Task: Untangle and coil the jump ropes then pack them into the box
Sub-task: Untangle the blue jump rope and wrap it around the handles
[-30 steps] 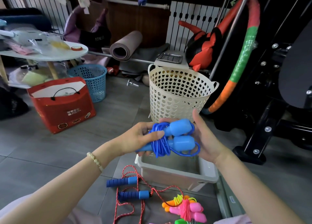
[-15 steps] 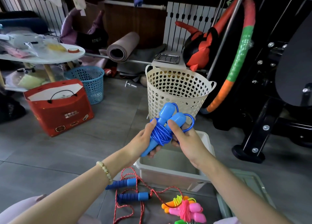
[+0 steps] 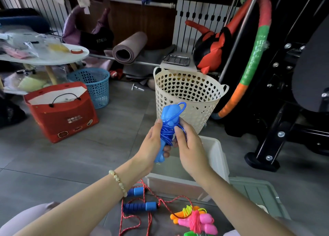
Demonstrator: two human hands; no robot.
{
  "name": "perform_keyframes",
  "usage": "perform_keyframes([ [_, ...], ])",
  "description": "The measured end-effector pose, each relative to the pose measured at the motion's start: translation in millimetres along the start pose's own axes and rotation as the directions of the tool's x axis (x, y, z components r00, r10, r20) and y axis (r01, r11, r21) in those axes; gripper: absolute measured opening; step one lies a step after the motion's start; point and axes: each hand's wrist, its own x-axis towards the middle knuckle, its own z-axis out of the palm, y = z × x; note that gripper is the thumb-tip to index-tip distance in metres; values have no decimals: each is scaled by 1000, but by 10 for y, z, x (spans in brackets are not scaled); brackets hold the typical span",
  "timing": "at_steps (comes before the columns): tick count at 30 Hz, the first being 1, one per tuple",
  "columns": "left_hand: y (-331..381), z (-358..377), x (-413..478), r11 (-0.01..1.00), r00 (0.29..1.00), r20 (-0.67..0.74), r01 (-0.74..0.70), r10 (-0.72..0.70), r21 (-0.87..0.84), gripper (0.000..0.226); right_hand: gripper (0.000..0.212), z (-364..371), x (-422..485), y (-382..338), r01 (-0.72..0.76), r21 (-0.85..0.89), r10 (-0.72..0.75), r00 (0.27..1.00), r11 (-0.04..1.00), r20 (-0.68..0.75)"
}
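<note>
At six o'clock, a red rope [image 3: 140, 206] with blue foam handles lies on the floor. Over the white box [image 3: 216, 157], the left hand [image 3: 151, 147] and right hand [image 3: 191, 146] both clasp the coiled blue jump rope [image 3: 168, 122], held upright. At twelve o'clock behind stands a cream basket [image 3: 188, 91].

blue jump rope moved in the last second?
Yes. The blue jump rope turned from sideways to upright, and its top now overlaps the cream basket.

Note the blue jump rope [image 3: 169, 114]: smooth, glossy plastic handles and cord. Your box [image 3: 218, 152] is smooth, semi-matt white plastic. The red rope [image 3: 149, 221] is rough braided cord with ribbed foam grips [image 3: 140, 206]. The floor [image 3: 53, 155] is matt grey tile.
</note>
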Motion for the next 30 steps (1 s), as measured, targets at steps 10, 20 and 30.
perform_keyframes([
  [10,45,-53,66,941,968,189,211,-164,-265,64,29,-80,-14,-180,220,100,-213,974,970,-76],
  [20,173,-136,27,891,935,313,279,-166,-359,73,28,-246,97,-229,278,118,-271,960,953,-67],
  [30,169,-100,9,874,923,306,337,-234,-348,65,8,-187,12,-254,220,107,-215,975,970,-55],
])
